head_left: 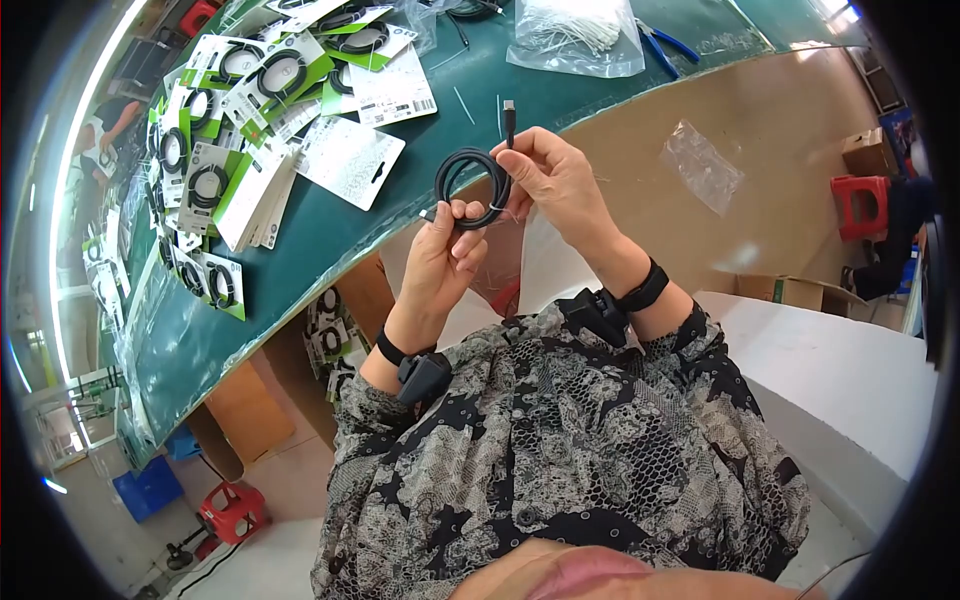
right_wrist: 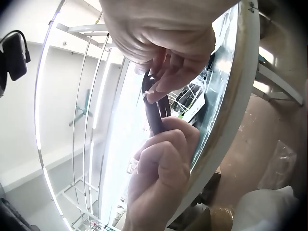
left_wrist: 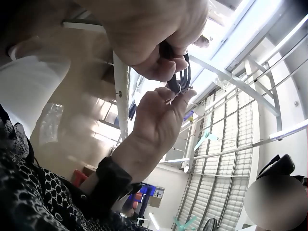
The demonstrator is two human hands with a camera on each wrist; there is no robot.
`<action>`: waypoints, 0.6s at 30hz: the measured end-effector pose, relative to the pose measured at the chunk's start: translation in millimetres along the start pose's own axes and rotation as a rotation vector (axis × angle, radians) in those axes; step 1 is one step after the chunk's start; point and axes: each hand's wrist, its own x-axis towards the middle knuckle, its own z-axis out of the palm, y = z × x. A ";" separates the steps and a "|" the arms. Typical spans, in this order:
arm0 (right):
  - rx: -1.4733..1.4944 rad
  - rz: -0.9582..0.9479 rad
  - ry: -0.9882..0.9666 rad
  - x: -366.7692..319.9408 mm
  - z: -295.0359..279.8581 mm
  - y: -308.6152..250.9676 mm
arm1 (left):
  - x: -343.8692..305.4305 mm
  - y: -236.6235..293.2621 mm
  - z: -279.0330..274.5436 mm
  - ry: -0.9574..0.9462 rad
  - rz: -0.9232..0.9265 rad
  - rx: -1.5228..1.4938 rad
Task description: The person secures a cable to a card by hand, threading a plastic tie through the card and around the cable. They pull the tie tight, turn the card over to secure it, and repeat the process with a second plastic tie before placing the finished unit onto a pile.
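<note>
A black cable (head_left: 466, 155) is wound into a small coil and held up between both hands, above the front edge of the table. My left hand (head_left: 445, 257) pinches the lower left of the coil between thumb and fingers, beside a light plug end. My right hand (head_left: 562, 190) grips the coil's right side, where an end with a metal plug (head_left: 510, 108) points upward. A thin white tie (right_wrist: 148, 92) shows on the coil close to the right fingers. In the left wrist view, fingers hide much of the cable.
Many carded black cables (head_left: 208, 185) lie heaped on the green table (head_left: 300, 270) at left. A bag of white cable ties (head_left: 575, 35) and blue-handled pliers (head_left: 668, 45) lie at the back. A clear plastic bag (head_left: 703, 168) lies on the floor at right, near a red stool (head_left: 860, 207).
</note>
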 end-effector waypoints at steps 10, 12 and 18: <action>0.783 0.401 -0.181 6.3 -4.7 16.4 | -5.3 9.9 -9.5 0.011 -0.017 0.167; 0.830 0.433 -0.184 2.6 -7.2 28.4 | -2.4 14.7 -14.6 -0.078 -0.065 0.250; 0.941 0.459 -0.080 -7.9 -5.5 54.8 | -4.2 13.8 -6.4 0.071 -0.034 0.318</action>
